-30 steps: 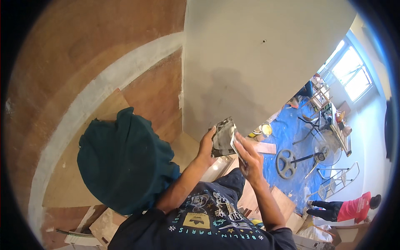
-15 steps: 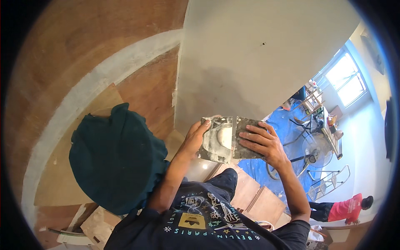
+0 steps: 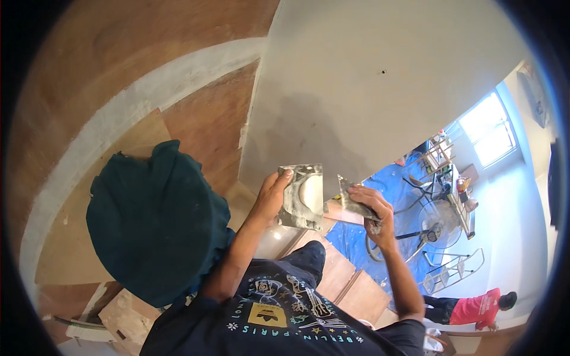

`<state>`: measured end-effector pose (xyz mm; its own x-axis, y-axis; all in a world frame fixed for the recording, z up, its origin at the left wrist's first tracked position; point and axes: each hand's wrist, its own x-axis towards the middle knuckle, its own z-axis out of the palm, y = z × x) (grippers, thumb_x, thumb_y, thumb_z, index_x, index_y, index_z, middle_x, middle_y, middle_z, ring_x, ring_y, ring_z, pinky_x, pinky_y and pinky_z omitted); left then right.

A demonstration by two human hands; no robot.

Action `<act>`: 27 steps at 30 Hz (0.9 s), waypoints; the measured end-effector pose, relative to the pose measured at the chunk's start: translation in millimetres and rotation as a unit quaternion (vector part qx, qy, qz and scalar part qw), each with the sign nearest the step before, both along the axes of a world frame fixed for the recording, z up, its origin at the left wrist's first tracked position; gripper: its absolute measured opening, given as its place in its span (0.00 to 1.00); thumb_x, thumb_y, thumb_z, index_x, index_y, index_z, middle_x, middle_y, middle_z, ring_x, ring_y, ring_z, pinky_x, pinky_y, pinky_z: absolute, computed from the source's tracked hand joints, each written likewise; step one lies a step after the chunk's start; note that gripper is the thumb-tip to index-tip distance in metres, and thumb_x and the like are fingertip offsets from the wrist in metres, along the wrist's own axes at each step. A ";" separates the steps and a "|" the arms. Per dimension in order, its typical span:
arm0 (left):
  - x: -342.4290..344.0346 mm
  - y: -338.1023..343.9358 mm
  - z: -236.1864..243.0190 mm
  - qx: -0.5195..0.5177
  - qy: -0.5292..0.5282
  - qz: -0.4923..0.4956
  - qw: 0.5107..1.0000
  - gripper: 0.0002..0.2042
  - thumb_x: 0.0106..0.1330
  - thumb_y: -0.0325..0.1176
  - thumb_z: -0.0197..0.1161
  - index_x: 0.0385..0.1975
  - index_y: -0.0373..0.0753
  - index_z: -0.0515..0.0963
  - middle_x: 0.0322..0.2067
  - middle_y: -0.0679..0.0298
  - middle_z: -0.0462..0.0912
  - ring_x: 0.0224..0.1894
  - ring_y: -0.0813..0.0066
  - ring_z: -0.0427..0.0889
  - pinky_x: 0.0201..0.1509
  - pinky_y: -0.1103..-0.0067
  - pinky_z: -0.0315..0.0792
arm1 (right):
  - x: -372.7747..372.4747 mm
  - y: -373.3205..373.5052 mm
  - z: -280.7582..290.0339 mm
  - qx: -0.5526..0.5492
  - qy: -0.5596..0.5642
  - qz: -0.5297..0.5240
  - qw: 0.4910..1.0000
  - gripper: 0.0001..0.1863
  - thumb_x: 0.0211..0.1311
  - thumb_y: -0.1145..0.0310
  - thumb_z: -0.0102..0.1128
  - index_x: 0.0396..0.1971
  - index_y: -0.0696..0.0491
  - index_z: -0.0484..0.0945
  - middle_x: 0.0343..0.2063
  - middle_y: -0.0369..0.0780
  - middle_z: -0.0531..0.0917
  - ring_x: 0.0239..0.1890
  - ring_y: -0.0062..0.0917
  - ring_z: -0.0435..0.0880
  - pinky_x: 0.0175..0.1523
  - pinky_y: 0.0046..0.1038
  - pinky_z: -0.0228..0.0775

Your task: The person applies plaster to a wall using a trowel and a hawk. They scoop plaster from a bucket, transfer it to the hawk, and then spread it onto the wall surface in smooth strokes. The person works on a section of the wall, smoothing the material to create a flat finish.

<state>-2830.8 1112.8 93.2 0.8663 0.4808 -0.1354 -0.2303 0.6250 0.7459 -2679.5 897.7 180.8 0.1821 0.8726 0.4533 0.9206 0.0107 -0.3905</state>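
In my left hand [image 3: 272,199] is a flat, square filler plate [image 3: 290,212], its thumb over the near face and its fingers mostly behind. A pale smear of putty [image 3: 312,191] lies curved across that face. My right hand [image 3: 377,213] grips a second plate, a broad dark filling knife [image 3: 352,202], tilted so that it appears narrow. A gap separates the two tools. Beyond them stands a pale flat panel [image 3: 356,53] with a small dark hole.
Left of my arm is a round shape under dark green cloth [image 3: 157,225]. Brown wood panelling [image 3: 196,26] carries a whitish curved band [image 3: 136,98]. To the right are blue sheeting [image 3: 350,237], a fan [image 3: 434,228], a step ladder [image 3: 454,270], a cluttered table [image 3: 460,204] and a person in red [image 3: 475,310].
My right hand has turned its filling knife from facing me to a steep tilt and drawn it away from the left plate. My left hand keeps its hold, and the view has shifted slightly.
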 end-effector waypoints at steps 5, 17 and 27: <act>20.7 -21.7 -27.0 -0.261 0.012 0.060 0.963 0.18 0.71 0.46 0.56 0.52 0.41 0.76 0.43 0.62 0.82 0.45 0.67 0.84 0.51 0.71 0.80 | -46.6 21.2 -54.7 0.163 0.177 -0.120 0.963 0.23 0.56 0.88 0.60 0.53 0.59 0.78 0.48 0.47 0.85 0.50 0.33 0.85 0.58 0.31 0.72; 13.4 -2.9 -7.5 -0.056 -0.047 0.037 0.997 0.15 0.74 0.43 0.55 0.47 0.38 0.78 0.41 0.65 0.82 0.43 0.78 0.82 0.45 0.79 0.78 | -5.6 20.1 -35.9 0.077 -0.112 -0.051 0.989 0.23 0.52 0.77 0.61 0.51 0.49 0.83 0.59 0.38 0.79 0.59 0.36 0.80 0.62 0.41 0.71; 14.7 -14.7 -1.6 0.113 0.022 0.007 0.993 0.17 0.75 0.44 0.54 0.32 0.35 0.77 0.25 0.72 0.69 0.28 0.85 0.63 0.31 0.80 0.63 | -12.5 19.3 16.9 -0.095 -0.232 0.072 0.965 0.19 0.57 0.64 0.55 0.49 0.43 0.83 0.54 0.29 0.82 0.60 0.27 0.77 0.67 0.39 0.61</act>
